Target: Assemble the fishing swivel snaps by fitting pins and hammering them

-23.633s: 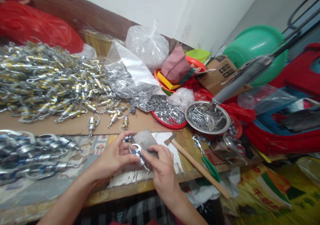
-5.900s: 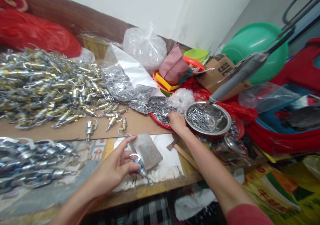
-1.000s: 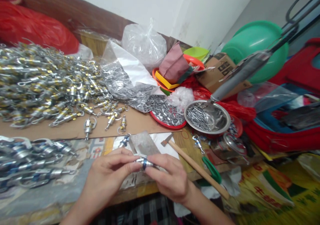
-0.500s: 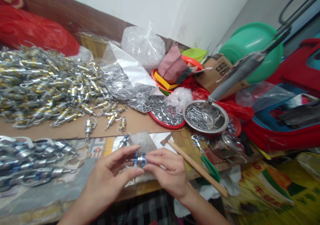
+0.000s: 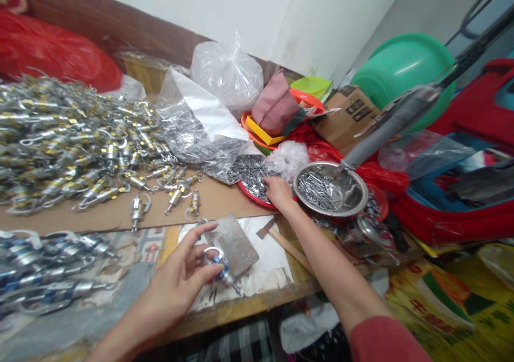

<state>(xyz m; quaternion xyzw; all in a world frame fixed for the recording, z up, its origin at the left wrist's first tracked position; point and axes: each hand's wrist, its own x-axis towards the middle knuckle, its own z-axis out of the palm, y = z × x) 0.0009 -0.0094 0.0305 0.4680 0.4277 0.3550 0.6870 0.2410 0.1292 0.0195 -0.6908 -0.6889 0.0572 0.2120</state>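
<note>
Between the thumb and fingers of my left hand is a blue and silver metal fitting with a curved hook, its thin end pointing down to the right. Just behind it a grey metal block lies on white paper. My right hand reaches into the red-rimmed tray of small grey metal pieces. Its fingers are bent together at the pieces, and whatever lies between the fingertips is too small to make out.
Yellow-banded fittings are heaped at left, blue ones nearer. A steel bowl of pins stands right of the tray. A hammer lies under my right forearm. Behind are plastic bags and a green basin.
My right hand has let go of the blue fitting and moved up and right to the tray. My left hand still holds the fitting, now tilted downward.
</note>
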